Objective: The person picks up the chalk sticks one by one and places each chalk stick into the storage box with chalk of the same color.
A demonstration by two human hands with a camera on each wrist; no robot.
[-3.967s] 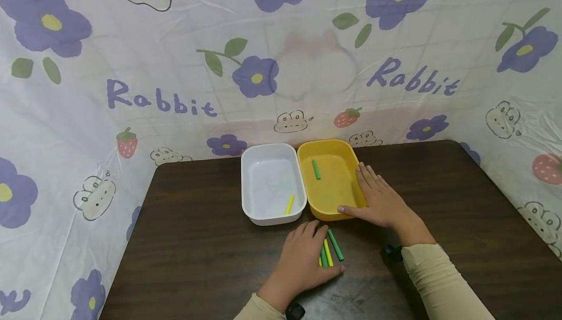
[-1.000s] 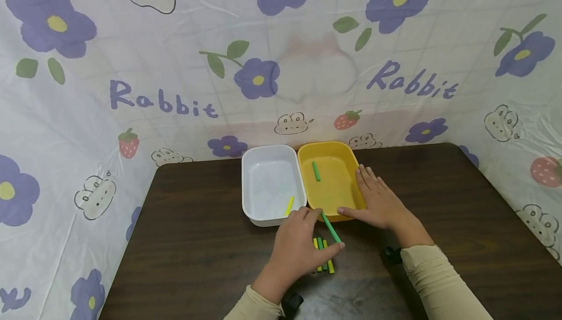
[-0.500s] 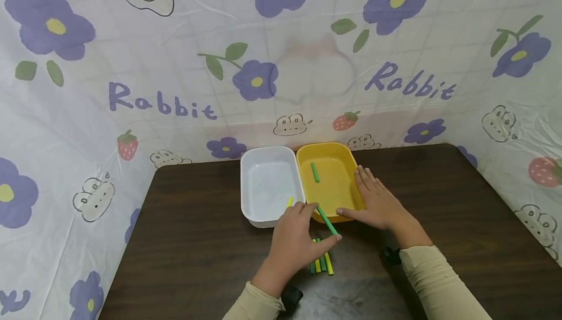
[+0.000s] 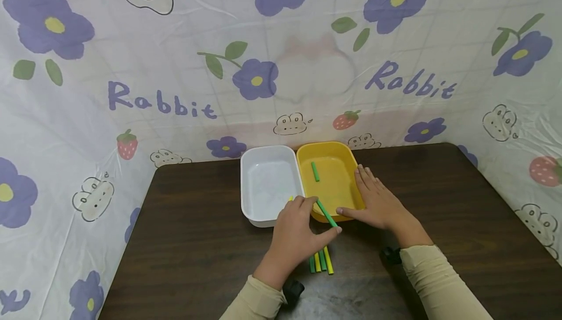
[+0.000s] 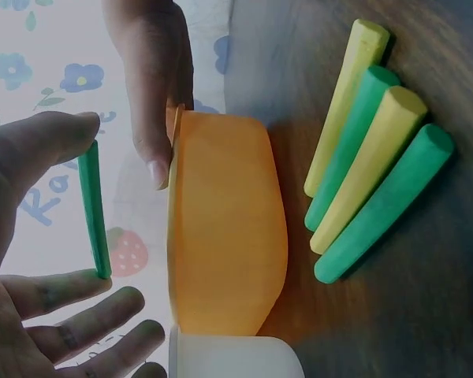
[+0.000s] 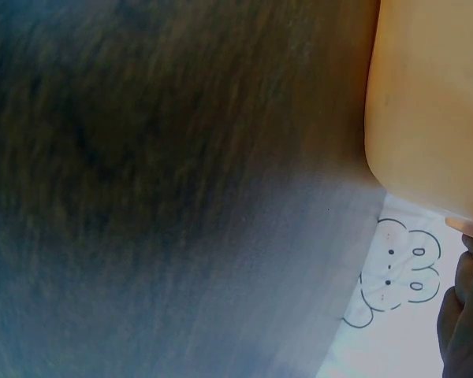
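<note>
My left hand [image 4: 293,234] holds a slim green stick [image 4: 327,212] end to end between thumb and a fingertip, over the near edge of the yellow box [image 4: 335,186]. In the left wrist view that stick [image 5: 94,211] shows in full, with the other fingers spread beside it. My right hand [image 4: 381,204] rests against the yellow box's right side, fingers straight and thumb on the near rim. Another green stick [image 4: 315,171] lies inside this box. Below my left hand, several green and yellow sticks [image 5: 368,177] lie side by side on the table.
A white box [image 4: 268,178] stands against the yellow one's left side. In it, a yellow stick [image 4: 291,198] is mostly hidden by my left hand. Both boxes sit near the back of the dark wooden table [image 4: 197,242], before a printed cloth [image 4: 175,56].
My left hand has taken a green stick off the table and raised it forward to the yellow box's near rim. My right hand stays at the box.
</note>
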